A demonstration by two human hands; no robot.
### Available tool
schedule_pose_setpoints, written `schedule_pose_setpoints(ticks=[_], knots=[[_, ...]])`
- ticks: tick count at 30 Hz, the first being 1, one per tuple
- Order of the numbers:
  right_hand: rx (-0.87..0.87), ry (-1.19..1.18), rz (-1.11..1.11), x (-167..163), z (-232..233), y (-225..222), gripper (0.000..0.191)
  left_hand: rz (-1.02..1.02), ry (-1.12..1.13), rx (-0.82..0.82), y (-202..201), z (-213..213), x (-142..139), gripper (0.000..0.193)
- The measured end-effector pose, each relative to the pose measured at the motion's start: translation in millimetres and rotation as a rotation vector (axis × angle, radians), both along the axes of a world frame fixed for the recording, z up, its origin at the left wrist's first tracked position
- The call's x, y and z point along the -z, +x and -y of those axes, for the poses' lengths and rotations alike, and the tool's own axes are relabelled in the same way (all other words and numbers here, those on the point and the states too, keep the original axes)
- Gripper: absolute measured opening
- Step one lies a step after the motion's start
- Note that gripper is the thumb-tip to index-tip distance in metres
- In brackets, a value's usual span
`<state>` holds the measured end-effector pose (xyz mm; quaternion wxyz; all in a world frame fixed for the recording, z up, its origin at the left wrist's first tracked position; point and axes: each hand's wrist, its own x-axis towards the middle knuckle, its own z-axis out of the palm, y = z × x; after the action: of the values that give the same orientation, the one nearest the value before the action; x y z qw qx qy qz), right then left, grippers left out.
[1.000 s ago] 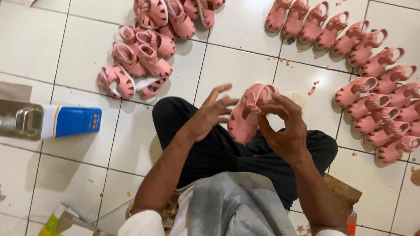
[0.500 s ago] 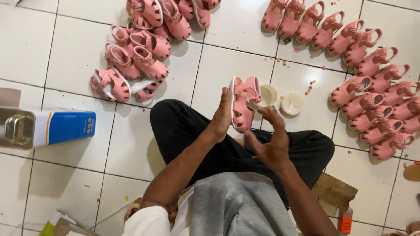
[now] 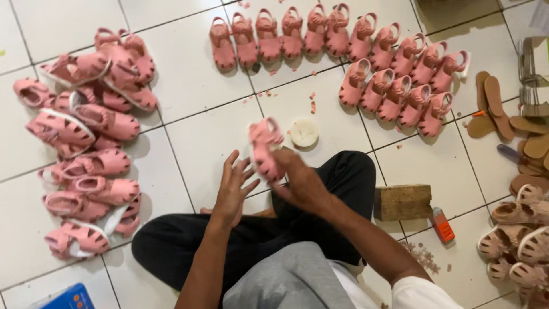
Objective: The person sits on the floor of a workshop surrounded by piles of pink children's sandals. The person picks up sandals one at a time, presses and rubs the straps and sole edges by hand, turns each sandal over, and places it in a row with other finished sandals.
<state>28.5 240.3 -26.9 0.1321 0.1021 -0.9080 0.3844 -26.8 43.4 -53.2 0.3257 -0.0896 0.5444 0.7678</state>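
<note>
The right hand (image 3: 300, 180) held a small pink sandal (image 3: 264, 147) tight by its sole. It looked light and bendy. The left hand (image 3: 234, 186) was spread wide, holding nothing.

The right hand (image 3: 300, 182) holds a pink sandal (image 3: 264, 147) above the white tiled floor (image 3: 206, 123); the left hand (image 3: 234, 189) is spread open beside it. A white round disc (image 3: 304, 133) lies just past them, a wooden block (image 3: 402, 202) near the floor's right edge.
</note>
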Motion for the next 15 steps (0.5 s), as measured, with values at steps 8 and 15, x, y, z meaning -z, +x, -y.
schedule_pose_setpoints(ticks=[8, 15], knots=[[0.345, 0.420, -0.034, 68, -121, -109, 0.085, -0.017, -0.246, -0.021, 3, 32, 34, 0.039], [0.408, 0.784, 0.015, 95, -157, -131, 0.073, 0.084, -0.281, -0.144, 2, 47, 54, 0.033]])
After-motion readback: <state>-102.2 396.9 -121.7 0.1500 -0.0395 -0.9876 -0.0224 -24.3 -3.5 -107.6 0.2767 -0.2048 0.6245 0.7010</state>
